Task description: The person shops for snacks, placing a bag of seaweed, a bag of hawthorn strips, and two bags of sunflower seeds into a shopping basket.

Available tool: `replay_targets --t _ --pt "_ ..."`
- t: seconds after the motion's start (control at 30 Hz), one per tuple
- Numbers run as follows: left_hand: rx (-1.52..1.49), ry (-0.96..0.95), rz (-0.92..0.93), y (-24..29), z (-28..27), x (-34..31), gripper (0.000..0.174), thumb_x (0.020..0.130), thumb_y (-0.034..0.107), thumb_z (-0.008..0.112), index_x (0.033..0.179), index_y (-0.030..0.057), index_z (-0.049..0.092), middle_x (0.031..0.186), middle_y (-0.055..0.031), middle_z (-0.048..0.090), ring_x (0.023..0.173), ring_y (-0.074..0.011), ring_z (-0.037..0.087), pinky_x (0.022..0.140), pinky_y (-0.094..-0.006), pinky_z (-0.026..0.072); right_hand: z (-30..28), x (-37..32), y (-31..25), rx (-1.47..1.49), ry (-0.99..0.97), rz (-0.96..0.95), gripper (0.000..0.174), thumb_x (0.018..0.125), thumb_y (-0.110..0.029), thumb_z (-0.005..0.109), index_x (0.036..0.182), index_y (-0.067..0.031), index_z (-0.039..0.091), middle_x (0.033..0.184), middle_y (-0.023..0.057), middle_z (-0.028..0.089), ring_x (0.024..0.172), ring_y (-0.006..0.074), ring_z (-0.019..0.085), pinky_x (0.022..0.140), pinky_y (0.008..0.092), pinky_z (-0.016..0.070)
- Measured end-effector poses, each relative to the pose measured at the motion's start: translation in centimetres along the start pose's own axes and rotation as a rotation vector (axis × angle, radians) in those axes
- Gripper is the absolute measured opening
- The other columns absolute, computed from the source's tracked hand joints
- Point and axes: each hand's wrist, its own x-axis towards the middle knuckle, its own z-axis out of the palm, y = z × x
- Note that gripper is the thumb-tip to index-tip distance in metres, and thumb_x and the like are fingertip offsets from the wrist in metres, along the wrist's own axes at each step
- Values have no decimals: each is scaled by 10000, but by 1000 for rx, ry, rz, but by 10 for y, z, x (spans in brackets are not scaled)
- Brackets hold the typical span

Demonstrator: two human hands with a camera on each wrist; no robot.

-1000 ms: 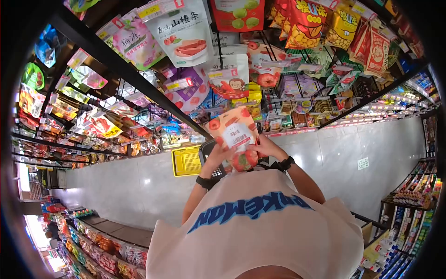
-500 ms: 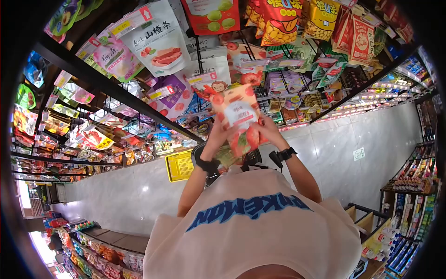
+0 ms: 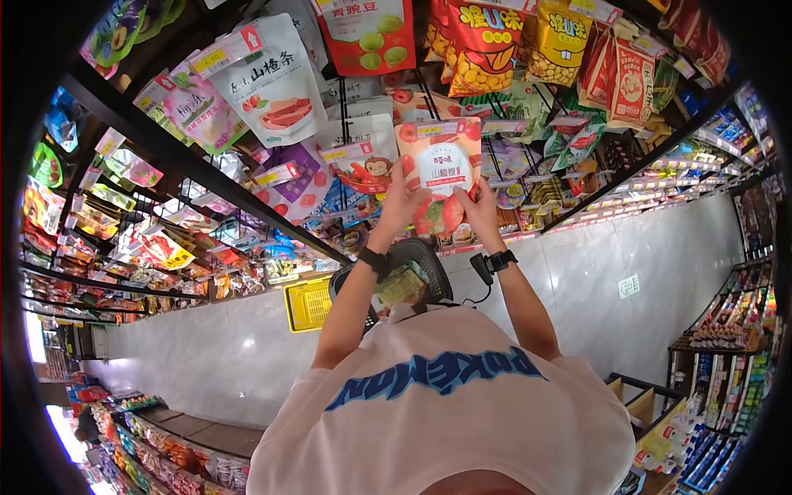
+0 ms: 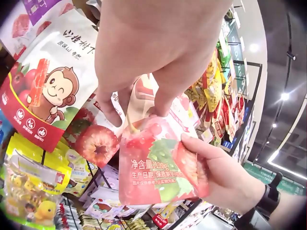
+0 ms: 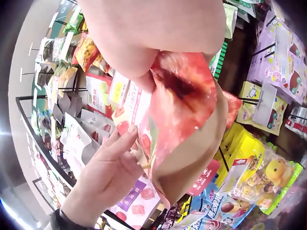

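Observation:
A pink-and-red pouch with a white label (image 3: 445,169) is held upright at the rack, between both hands. My left hand (image 3: 401,203) grips its left edge, and my right hand (image 3: 480,213) pinches its lower right side. In the left wrist view the pouch (image 4: 158,167) shows its printed lower front, with the right hand's thumb (image 4: 194,143) on it. In the right wrist view its red side and tan underside (image 5: 187,115) face the camera, and the left hand (image 5: 108,172) lies against the far edge. A price tag overlaps the pouch's top.
A monkey-printed pouch (image 3: 369,157) hangs just left. Other bags hang around, among them a white pouch (image 3: 276,91) and a red snack bag (image 3: 487,45). Below are a dark basket (image 3: 433,266) holding a greenish package and a yellow basket (image 3: 307,305) on the floor.
Both hands have carried the pouch up and forward, away from the body to the hanging bags. It has straightened from a slight tilt, and the dark basket below is now more exposed.

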Motion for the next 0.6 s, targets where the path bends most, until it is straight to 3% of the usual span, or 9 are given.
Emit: replay_targets --t 0.17,0.23,0.3,0.37,0.47,0.53,0.57,0.6 --pt "-55 -5 7 5 -7 8 855 850 -92 634 1519 21 114 1438 -214 429 1204 -248 579 841 -318 560 -2 19 21 -80 14 60 262 875 -138 738 979 -3 539 769 13 578 693 69 515 595 252 433" --pt "-58 18 69 -11 -9 15 856 856 -74 646 1521 25 115 1347 -192 496 1023 -184 565 747 -292 526 6 19 24 -87 49 27 270 868 -155 747 906 -14 520 723 9 546 661 69 490 563 255 416" --pt "-46 45 150 -25 -10 21 858 869 -37 669 1523 30 118 1154 -144 639 655 -54 542 547 -235 462 6 20 26 -127 42 62 297 865 -157 747 836 -33 479 686 5 515 645 68 466 556 250 399" --pt "-4 62 171 -37 -14 28 862 859 -46 676 1522 33 130 1148 -136 637 654 -55 537 550 -234 462 13 22 19 -158 83 76 356 852 -161 748 758 -59 420 643 16 494 629 72 447 561 252 387" --pt "88 121 215 -52 -18 51 687 889 -14 632 1462 24 256 979 -108 671 621 -71 546 529 -246 446 19 40 37 -190 115 42 263 861 -158 752 886 3 546 718 -16 530 662 59 465 569 263 391" --pt "244 162 180 -70 -27 69 572 910 10 600 1412 16 327 851 -86 673 593 -83 549 515 -255 433 23 59 55 -208 118 47 298 845 -161 759 815 -18 499 686 -15 490 643 72 448 562 278 382" --pt "203 168 155 -71 -28 73 412 930 34 559 1312 20 406 708 -52 629 557 -97 544 500 -262 416 26 68 67 -262 129 21 303 843 -160 759 809 -17 494 684 -13 485 639 75 444 564 278 381" --pt "230 176 165 -70 -28 74 392 928 30 561 1292 20 414 717 -55 633 554 -96 541 501 -262 416 31 70 63 -317 139 -2 308 840 -159 759 803 -16 489 681 -11 479 636 78 441 566 279 380"
